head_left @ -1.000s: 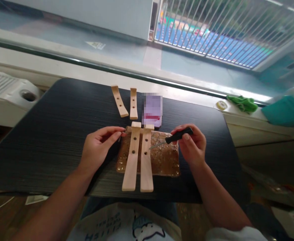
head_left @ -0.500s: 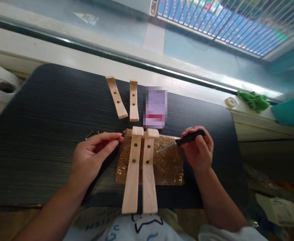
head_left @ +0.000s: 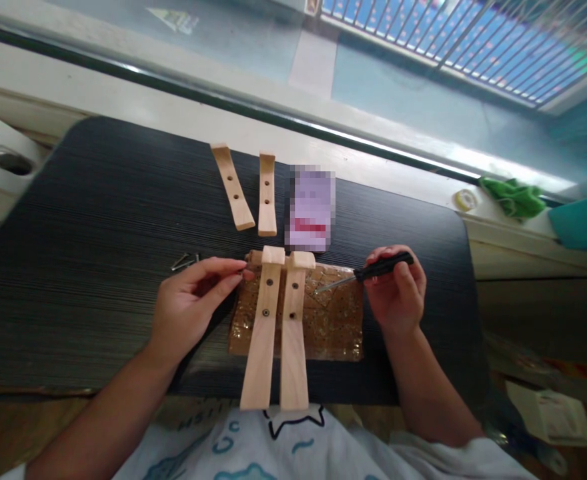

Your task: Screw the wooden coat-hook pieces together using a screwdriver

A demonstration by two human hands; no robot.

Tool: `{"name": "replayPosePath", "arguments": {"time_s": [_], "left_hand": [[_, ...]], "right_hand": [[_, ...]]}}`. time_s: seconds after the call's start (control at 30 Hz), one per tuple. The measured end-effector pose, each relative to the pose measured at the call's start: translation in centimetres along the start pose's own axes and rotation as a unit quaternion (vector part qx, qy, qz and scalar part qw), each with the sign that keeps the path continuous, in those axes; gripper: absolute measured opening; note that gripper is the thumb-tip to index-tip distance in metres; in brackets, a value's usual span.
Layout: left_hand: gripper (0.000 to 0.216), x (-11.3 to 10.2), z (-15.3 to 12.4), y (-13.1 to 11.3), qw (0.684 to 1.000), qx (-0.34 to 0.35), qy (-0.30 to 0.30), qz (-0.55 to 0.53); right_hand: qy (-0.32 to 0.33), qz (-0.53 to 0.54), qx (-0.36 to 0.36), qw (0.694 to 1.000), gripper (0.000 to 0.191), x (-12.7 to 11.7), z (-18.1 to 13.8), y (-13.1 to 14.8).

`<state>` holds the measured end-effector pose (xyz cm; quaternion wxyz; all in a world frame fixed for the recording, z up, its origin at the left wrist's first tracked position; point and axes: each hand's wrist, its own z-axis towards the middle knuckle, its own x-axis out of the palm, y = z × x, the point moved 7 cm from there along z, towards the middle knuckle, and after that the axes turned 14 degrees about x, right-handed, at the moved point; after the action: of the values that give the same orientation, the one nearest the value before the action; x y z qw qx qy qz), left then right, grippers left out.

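Observation:
Two long wooden slats (head_left: 275, 327) lie side by side over a brown glittery board (head_left: 331, 320) on the dark table (head_left: 88, 267). The left slat has screws in its holes. My left hand (head_left: 193, 303) rests left of the slats, thumb and forefinger pinched together near the board's top corner; what they hold is too small to name. My right hand (head_left: 396, 293) grips a black-handled screwdriver (head_left: 368, 272), its metal tip pointing left toward the right slat.
Two shorter wooden slats (head_left: 248, 190) with holes lie farther back, beside a blurred phone (head_left: 311, 208). Loose screws (head_left: 184, 261) sit left of my hand. A window ledge with a tape roll (head_left: 464, 199) and green cloth (head_left: 513, 195) runs behind the table.
The camera tilted downward. My right hand turned the screwdriver flatter, its tip nearer the right slat. Loose screws came into view at left. The left hand stayed pinched by the board.

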<state>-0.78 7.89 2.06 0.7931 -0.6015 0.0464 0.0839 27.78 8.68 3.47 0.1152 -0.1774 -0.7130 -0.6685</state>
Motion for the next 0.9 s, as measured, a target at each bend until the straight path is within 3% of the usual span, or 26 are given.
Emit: {"name": "replayPosePath", "arguments": {"time_s": [0.13,0.33,0.6,0.73,0.9], "left_hand": [[0.015,-0.4,-0.1,0.6,0.999,-0.017,-0.028,0.018],[0.017,-0.2,-0.1,1.0,0.999,-0.002,-0.013,0.043],[0.007,0.2,0.2,0.7,0.999,0.039,-0.024,0.008],[0.005,0.4,0.3,0.1,0.996,0.083,-0.01,-0.003],[0.012,1.0,0.0,-0.1,0.998,0.061,0.019,-0.004]], "right_hand": [[-0.006,0.012,-0.002,1.0,0.014,0.0,0.0,0.1],[-0.019,0.023,-0.014,0.999,0.016,-0.2,0.2,0.6],[-0.018,0.039,-0.036,0.998,0.016,-0.2,0.1,1.3],[-0.007,0.04,-0.035,0.999,0.016,-0.2,0.2,1.0],[-0.005,0.031,-0.023,0.999,0.016,0.0,0.2,0.5]]}}
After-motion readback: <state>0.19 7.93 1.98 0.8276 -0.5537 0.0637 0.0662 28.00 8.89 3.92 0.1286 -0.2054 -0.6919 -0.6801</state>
